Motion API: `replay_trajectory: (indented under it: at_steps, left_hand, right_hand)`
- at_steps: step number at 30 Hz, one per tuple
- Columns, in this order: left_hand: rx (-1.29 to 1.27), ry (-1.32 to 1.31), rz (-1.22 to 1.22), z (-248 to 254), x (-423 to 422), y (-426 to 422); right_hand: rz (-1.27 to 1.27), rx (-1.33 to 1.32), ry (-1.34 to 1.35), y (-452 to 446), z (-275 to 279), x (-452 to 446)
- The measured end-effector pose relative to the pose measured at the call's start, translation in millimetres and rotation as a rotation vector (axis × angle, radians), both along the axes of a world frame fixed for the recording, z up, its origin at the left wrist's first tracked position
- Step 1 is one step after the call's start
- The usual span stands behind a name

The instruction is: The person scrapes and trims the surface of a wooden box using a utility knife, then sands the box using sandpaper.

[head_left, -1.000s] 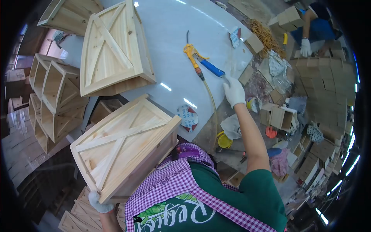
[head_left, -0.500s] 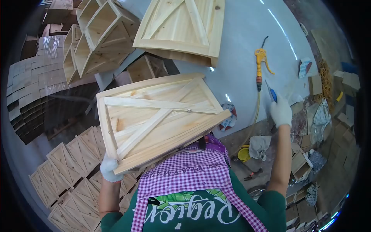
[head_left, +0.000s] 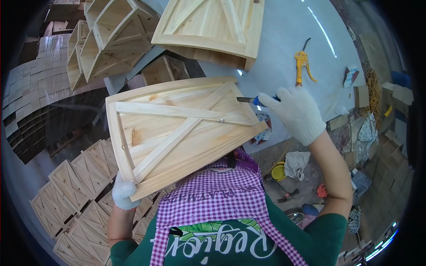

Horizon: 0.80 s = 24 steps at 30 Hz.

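My gloved left hand (head_left: 124, 191) grips the lower left corner of a pale wooden crate (head_left: 171, 144) with an X-shaped brace on its face. The crate is tilted in front of my apron, its right end over the table's edge. In my gloved right hand (head_left: 298, 114) is a blue-handled knife (head_left: 254, 101), its blade pointing left over the crate's upper right corner. A yellow air blow gun (head_left: 301, 68) lies on the table just beyond that hand. Printed sandpaper (head_left: 262, 128) lies beside the crate's right end, partly hidden.
Another braced crate (head_left: 211, 26) stands on the pale table (head_left: 284, 26). Open crates (head_left: 117, 35) are stacked at the upper left, and rows of crates (head_left: 84, 190) lie at the lower left. A white cloth (head_left: 296, 165) and a yellow roll (head_left: 278, 171) are below the table's edge.
The view has swung, so the table shows further right. My right hand has picked up the blue-handled knife from the table and brought it left to the crate. My left hand still grips the crate.
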State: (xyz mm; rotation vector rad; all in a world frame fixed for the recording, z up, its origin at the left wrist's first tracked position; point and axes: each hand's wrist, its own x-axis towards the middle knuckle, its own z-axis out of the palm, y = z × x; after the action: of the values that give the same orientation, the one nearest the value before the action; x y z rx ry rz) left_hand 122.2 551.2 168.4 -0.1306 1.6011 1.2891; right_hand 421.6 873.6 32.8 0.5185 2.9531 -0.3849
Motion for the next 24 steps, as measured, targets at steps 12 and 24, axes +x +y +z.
replay_trajectory:
  at_steps: [12,24]
  left_hand:
    - [-0.060,-0.045,-0.030,8.6,2.1,7.1]
    - [-0.112,-0.033,-0.032,11.3,6.7,3.8]
  right_hand:
    - [0.293,0.126,-0.113,26.1,-3.1,-47.8]
    - [0.347,0.195,-0.049,28.1,-6.8,-68.5]
